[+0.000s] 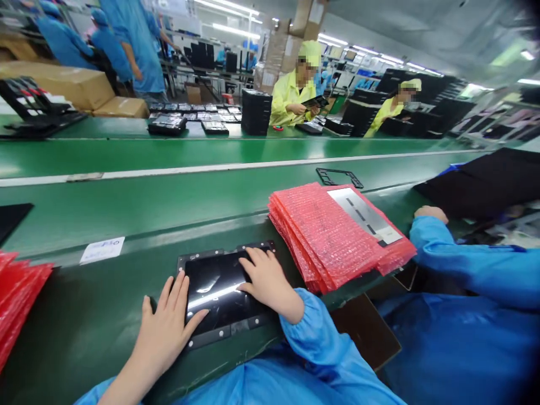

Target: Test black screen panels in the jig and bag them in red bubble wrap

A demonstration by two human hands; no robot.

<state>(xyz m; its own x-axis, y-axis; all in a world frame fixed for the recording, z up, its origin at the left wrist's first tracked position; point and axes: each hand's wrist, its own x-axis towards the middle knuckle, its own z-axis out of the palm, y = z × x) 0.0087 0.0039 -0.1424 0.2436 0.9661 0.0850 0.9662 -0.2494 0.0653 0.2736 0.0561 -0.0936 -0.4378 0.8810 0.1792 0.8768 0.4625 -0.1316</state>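
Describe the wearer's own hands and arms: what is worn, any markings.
The left hand and right hand are bare: no gloves, rings or watch. The right sleeve is bright blue, gathered into an elastic cuff at the wrist. The left sleeve, the same blue, shows only at the bottom edge, with the forearm uncovered. No markings are visible.

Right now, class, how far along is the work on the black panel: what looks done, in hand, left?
Done: the black panel lies flat on the green bench. In hand: the left hand and right hand both rest open on it. Left, it seems: it is bare, outside the red bubble bags stacked beside it, where a silver plate lies on top.
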